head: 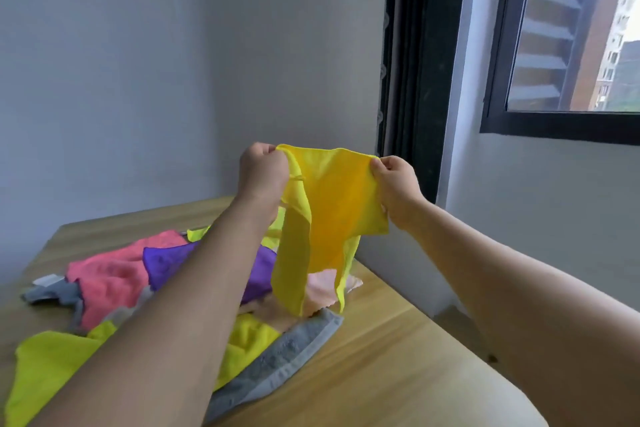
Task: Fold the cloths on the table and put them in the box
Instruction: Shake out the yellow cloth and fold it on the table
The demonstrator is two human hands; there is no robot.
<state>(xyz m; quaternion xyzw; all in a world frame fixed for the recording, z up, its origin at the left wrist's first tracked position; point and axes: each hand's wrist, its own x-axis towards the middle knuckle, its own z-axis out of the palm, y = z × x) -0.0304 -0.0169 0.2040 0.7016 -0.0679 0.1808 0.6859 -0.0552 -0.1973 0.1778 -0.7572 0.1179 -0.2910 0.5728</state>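
No text, label, brand, number or sign can be read anywhere in the view. A small white tag (46,280) shows on the grey cloth (55,295) near the left edge of the desk (381,357), but it is too blurred and small to tell whether anything is printed on it.

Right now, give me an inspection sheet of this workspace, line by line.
Surface: wooden table, bare at its right side.
Job's things: yellow cloth held up unfolded; box not in view.
Clutter: pile of cloths on the table, pink cloth, purple cloth, lime cloth, grey towel.
Hands: left hand and right hand each pinch a top corner.
Cables: nothing seen.
Surroundings: grey wall, window at right.
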